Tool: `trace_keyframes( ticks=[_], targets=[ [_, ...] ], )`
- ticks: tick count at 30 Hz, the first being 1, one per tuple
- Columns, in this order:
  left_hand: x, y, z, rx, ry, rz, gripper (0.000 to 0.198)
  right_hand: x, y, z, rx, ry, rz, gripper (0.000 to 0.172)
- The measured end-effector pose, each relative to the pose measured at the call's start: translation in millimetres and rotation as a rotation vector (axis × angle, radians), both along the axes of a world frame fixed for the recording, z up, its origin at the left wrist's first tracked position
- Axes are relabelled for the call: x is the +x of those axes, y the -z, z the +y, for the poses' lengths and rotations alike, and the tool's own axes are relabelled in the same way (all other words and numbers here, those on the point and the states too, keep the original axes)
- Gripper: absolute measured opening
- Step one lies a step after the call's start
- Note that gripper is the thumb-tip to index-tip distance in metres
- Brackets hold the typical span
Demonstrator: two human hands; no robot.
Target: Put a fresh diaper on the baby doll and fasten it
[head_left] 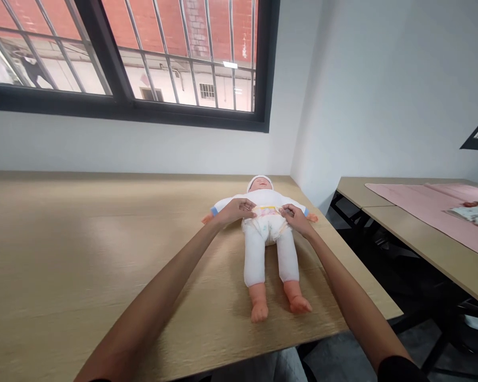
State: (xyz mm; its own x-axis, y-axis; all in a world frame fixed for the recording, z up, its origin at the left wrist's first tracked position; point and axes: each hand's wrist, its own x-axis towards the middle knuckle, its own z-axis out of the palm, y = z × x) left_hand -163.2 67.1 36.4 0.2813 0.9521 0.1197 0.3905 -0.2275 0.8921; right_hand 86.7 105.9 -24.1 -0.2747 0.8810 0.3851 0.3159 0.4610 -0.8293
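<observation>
While the baby doll point(263, 197) lies face-up on the wood-grain table point(83, 239), we find the disposable diaper point(267, 225) across its hips, left hand point(236, 210) and right hand point(298, 219) touching opposite waist edges — spaced, we judge, to keep it level — though whether either clamps it, we cannot tell.

And the doll point(255, 254) is lying on the table point(83, 254), head pointing to the wall point(143, 143) behind, feet to the near edge! A diaper point(266, 228) is sitting over its hips, left hand point(237, 209) and right hand point(297, 217) flanking it. Off right, a second table point(422, 233) is standing, bearing a cloth point(414, 201).
</observation>
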Motion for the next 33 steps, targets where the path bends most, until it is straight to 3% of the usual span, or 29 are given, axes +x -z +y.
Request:
trace_keyframes(
  ticks=[6,13,17,21,26,29,33],
  targets=[
    [1,-7.5,-4,0.011,-0.055,0.128,0.032,1,-1.7,1,0.068,-0.036,-0.031,0.039],
    [4,-11.1,-1,-0.023,0.047,0.055,0.022,-1,-13.4,-2,0.116,-0.064,-0.157,0.029],
    [0,-3.5,8,-0.103,0.121,-0.02,0.022,-5,-14.8,4,0.026,-0.142,-0.14,0.033],
    [-4,2.1,13,-0.168,0.134,-0.105,0.028,-6,-6.2,12,-0.044,-0.161,0.021,0.033],
    [-8,-11.5,2,-0.196,0.086,-0.105,0.033,5,9.7,14,-0.257,0.016,0.419,0.037],
    [-11,-23.3,-11,-0.218,0.092,0.028,0.034,16,18.5,12,-0.423,-0.064,0.508,0.032],
    [-15,-26.9,-22,-0.222,0.123,0.099,0.036,21,28.3,10,-0.451,-0.182,0.4,0.033]
  ],
)
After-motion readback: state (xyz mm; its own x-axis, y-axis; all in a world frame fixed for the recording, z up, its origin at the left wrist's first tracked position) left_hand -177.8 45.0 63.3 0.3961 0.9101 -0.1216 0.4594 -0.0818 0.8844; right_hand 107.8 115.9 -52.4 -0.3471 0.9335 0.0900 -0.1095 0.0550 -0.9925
